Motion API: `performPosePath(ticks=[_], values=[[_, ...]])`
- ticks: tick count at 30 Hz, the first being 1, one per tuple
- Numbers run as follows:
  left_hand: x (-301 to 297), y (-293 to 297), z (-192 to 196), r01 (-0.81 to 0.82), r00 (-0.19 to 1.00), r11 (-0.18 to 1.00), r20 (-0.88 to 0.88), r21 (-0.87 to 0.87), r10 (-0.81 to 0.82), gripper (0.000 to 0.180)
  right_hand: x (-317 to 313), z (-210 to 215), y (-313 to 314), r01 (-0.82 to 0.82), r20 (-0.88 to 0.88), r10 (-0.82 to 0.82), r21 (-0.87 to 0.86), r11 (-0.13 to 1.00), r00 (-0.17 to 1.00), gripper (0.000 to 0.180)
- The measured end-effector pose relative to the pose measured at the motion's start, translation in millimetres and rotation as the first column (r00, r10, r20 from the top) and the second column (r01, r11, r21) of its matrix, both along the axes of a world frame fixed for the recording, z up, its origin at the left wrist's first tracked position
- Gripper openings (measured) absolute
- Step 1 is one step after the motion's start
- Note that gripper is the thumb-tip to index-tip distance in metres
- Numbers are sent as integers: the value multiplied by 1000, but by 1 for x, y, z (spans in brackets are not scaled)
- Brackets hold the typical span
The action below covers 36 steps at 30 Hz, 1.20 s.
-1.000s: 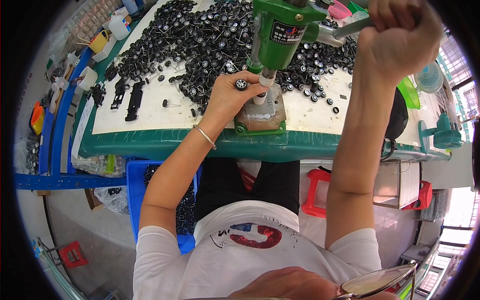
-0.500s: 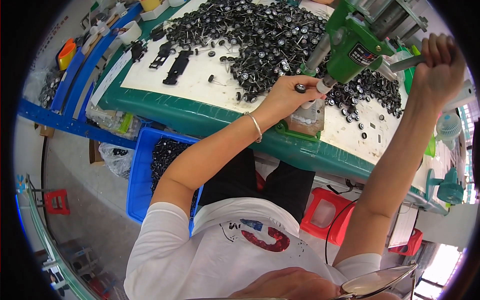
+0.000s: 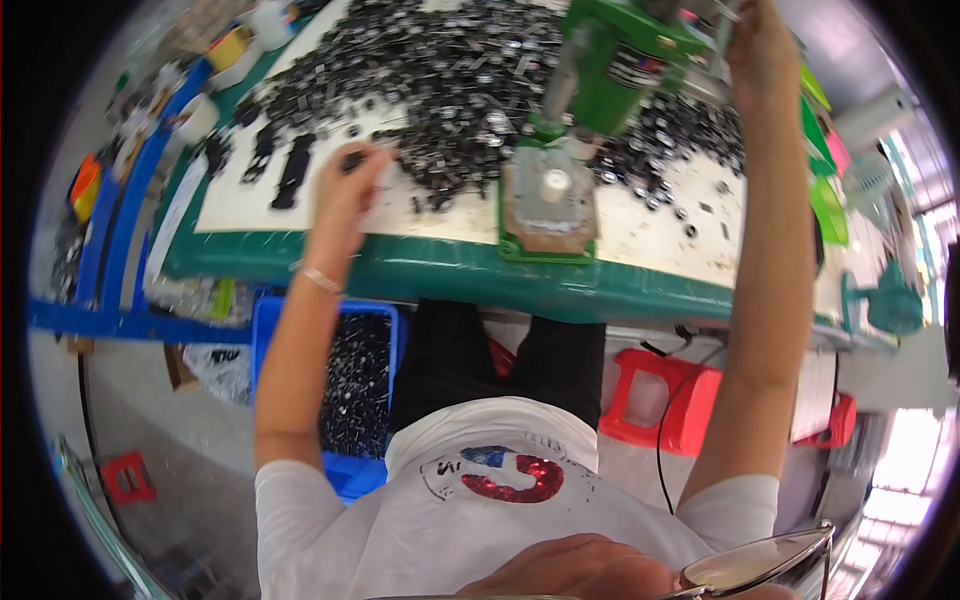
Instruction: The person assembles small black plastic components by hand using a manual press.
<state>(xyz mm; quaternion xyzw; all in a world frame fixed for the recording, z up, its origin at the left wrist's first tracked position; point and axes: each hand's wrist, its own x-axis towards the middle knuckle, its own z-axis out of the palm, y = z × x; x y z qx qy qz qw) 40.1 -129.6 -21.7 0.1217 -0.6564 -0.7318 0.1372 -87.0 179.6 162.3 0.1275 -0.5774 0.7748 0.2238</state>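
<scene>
My left hand [image 3: 345, 195] is over the white sheet on the bench, its fingers pinched around a small black toy wheel [image 3: 352, 161]; motion smears the fingertips. Just left of it lie flat black toy car chassis pieces [image 3: 293, 172]. My right hand [image 3: 762, 50], high at the upper right, is closed around the lever of the green hand press [image 3: 622, 75], most of the lever being hidden. Beneath the press head, its base plate [image 3: 548, 205] carries a round white holder [image 3: 556, 181], with no hand near it.
Black wheels with metal axles [image 3: 440, 95] lie heaped behind and around the press. A blue bin [image 3: 265, 340] of small dark parts stands below the bench's green edge [image 3: 430, 272]. Red stools [image 3: 690, 410] and a small green fan [image 3: 890, 300] are on the right.
My left hand has left the press and moved left with the wheel. The right hand has shifted up and left, and the press base is now uncovered. The whole view has turned.
</scene>
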Motion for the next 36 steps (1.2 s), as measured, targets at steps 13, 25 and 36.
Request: performPosePath(ticks=[13, 25, 36], values=[[-35, -33, -2, 160, 941, 761, 329, -629, 74, 35, 55, -192, 50, 227, -218, -83, 965, 129, 972, 15], [-6, -36, -15, 82, 974, 941, 226, -330, -5, 21, 61, -182, 61, 266, -260, -53, 951, 160, 964, 11], [-20, -14, -6, 266, 949, 648, 311, -713, -47, 24, 87, -153, -3, -241, 106, 272, 812, 532, 956, 31]])
